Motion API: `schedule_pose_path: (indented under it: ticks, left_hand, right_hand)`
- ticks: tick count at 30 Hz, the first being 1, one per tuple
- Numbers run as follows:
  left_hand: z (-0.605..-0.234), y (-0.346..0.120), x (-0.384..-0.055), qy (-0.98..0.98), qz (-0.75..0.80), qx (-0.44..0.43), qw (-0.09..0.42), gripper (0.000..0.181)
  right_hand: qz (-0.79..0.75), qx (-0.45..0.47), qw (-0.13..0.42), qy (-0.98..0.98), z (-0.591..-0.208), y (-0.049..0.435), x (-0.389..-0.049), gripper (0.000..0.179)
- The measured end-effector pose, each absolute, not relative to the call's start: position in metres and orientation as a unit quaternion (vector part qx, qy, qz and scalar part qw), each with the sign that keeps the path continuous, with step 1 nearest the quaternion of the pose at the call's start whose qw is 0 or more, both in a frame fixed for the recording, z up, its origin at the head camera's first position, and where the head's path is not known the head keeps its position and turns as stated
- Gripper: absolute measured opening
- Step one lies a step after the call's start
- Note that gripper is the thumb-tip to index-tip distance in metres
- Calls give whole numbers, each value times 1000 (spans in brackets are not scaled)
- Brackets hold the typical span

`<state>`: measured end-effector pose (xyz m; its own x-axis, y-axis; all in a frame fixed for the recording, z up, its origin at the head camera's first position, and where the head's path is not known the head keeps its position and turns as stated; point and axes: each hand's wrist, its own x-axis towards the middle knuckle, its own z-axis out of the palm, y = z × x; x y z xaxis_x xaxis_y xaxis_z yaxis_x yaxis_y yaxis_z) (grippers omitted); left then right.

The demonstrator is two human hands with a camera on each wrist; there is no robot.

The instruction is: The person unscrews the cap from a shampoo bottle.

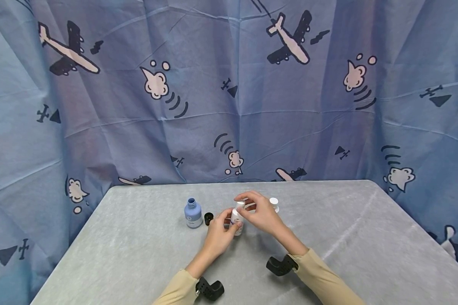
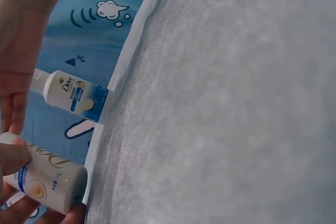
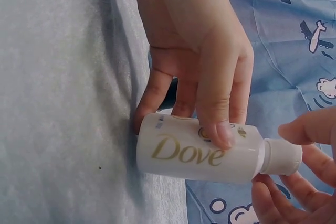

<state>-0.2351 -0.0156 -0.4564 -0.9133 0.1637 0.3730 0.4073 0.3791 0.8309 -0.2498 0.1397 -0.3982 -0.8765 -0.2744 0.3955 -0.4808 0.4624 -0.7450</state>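
Note:
My left hand grips a white Dove bottle, its thumb lying across the label and the fingers behind. The bottle stands upright on the table in the head view, its lower end close to the tabletop. Around the white cap at its top, my right hand has its thumb on one side and bent fingers on the other. In the left wrist view the bottle's lower part shows beside my left thumb, while the cap end is cut off by the frame.
Left of my hands stands an uncapped blue bottle, with a black cap on the table beside it. A second white Dove bottle with a white cap stands behind my right hand. A blue patterned curtain hangs behind the grey table.

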Motion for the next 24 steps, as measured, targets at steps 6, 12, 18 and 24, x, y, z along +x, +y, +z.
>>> schedule_pose_path:
  ticks: [6, 12, 18, 24]
  left_hand:
    - [-455, -15, -235, -823, -531, -160, 123, 37]
    - [-455, -16, -235, -825, -527, -157, 130, 38]
    - [-454, -17, -236, -825, -525, -160, 132, 39]
    - [-455, -18, -238, -827, -522, -166, 126, 38]
  right_hand:
    - [473, 209, 111, -849, -398, 138, -250, 32]
    - [447, 183, 119, -868, -398, 138, -251, 32]
    - [445, 198, 122, -865, -398, 138, -253, 29]
    - [449, 226, 124, -855, -395, 138, -254, 28]
